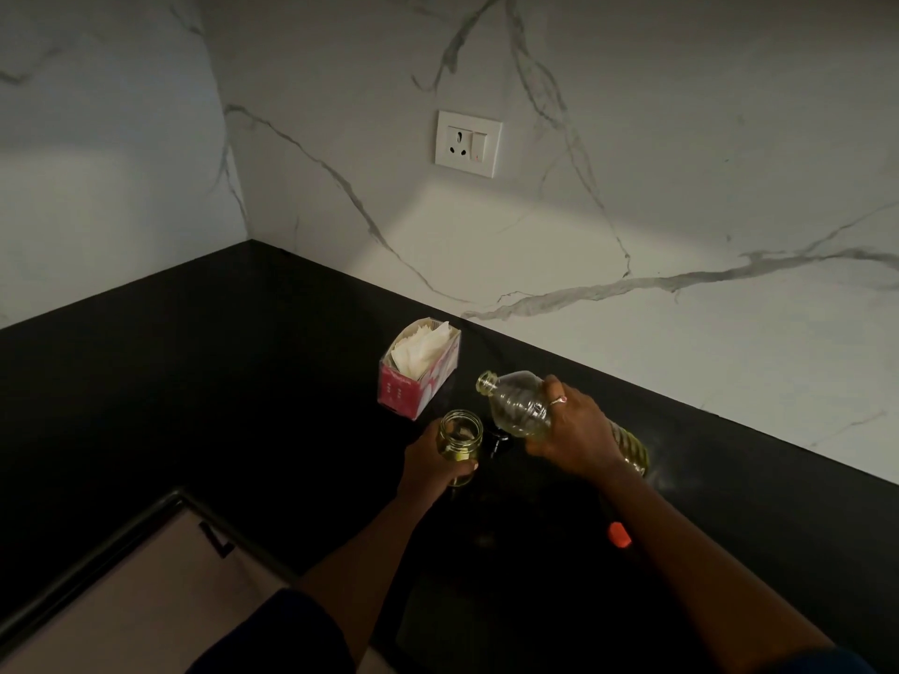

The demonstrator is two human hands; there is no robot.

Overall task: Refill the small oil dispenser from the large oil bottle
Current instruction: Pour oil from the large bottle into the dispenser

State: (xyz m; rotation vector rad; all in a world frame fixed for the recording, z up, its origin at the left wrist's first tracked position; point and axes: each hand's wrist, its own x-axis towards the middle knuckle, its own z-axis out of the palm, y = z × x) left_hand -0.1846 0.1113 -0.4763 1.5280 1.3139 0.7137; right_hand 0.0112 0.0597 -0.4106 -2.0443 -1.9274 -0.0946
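The left hand [428, 462] wraps its fingers around the small open glass jar [459, 442] on the black counter [194, 381]. The right hand [574, 432] grips the large oil bottle [520, 406], tilted with its uncapped mouth pointing left, just right of the jar. A tissue box [421, 367] stands just beyond them, and an orange cap [619, 534] lies nearer

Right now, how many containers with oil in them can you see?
2. The small glass jar is held by the left hand; the large plastic bottle, tilted, is in the right hand.
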